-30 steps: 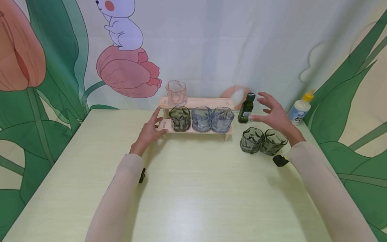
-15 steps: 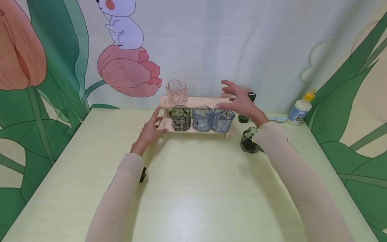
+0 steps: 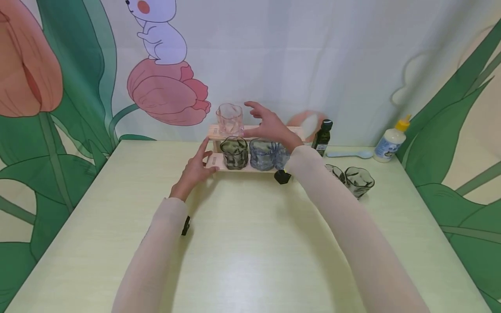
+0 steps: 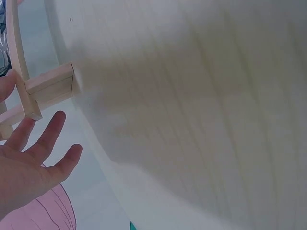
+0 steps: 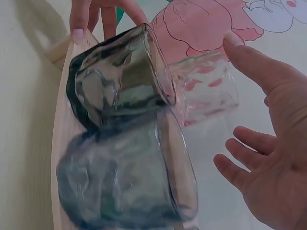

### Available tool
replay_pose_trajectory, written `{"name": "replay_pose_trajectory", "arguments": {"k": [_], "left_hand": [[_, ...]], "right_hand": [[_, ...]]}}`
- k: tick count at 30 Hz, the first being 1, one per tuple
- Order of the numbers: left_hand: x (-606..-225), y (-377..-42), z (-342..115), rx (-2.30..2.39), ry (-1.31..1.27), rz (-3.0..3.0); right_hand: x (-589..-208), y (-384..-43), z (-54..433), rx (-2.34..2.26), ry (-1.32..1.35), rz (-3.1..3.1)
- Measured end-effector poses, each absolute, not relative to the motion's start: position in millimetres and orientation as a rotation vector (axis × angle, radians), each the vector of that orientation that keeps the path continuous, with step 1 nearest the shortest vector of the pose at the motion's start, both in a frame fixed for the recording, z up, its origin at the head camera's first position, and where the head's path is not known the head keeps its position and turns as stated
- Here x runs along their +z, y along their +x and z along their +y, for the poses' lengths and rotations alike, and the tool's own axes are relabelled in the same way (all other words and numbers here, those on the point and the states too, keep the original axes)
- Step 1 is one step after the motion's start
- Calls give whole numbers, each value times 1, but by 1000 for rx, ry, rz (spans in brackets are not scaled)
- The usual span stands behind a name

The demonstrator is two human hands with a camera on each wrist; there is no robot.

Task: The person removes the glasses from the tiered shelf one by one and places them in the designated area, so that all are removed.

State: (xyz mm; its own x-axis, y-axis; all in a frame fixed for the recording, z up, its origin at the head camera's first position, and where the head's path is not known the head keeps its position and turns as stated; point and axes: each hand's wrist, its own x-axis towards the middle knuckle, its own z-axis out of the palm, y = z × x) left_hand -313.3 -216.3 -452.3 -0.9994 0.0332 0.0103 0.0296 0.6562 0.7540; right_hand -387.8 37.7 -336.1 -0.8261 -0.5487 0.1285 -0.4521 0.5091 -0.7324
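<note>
A small two-tier wooden rack (image 3: 214, 160) stands at the back of the table. My left hand (image 3: 192, 170) rests its fingers and thumb against the rack's left end; in the left wrist view its other fingers (image 4: 53, 134) spread out straight. A pink wavy glass (image 3: 230, 119) sits on the upper shelf's left. My right hand (image 3: 270, 126) reaches over the rack, just right of this glass, fingers and thumb spread and holding nothing. On the lower shelf stand a dark grey glass (image 3: 235, 153) and two blue glasses (image 3: 261, 155), the right one partly hidden by my right wrist.
To the rack's right stand a dark green bottle (image 3: 322, 138) with a black cap and a white bottle (image 3: 389, 143) with a yellow nozzle. A pale blue spoon (image 3: 348, 154) lies between them. Two grey glasses (image 3: 359, 180) stand nearer, one partly behind the right sleeve.
My right hand has moved left from beside the green bottle, across above the rack, to the pink glass. My left hand has stayed at the rack's left end.
</note>
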Motion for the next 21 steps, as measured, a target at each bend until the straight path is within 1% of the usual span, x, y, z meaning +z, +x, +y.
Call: {"name": "replay_pose_trajectory", "arguments": {"k": [9, 15, 21], "left_hand": [[-451, -311, -216, 1309, 74, 2856], [-450, -311, -215, 1312, 71, 2852], [-450, -311, -216, 1308, 53, 2855]], "right_hand": [[-347, -396, 0, -1280, -810, 2660], [-348, -402, -14, -1264, -768, 2687], [-352, -409, -28, -1357, -693, 2628]]}}
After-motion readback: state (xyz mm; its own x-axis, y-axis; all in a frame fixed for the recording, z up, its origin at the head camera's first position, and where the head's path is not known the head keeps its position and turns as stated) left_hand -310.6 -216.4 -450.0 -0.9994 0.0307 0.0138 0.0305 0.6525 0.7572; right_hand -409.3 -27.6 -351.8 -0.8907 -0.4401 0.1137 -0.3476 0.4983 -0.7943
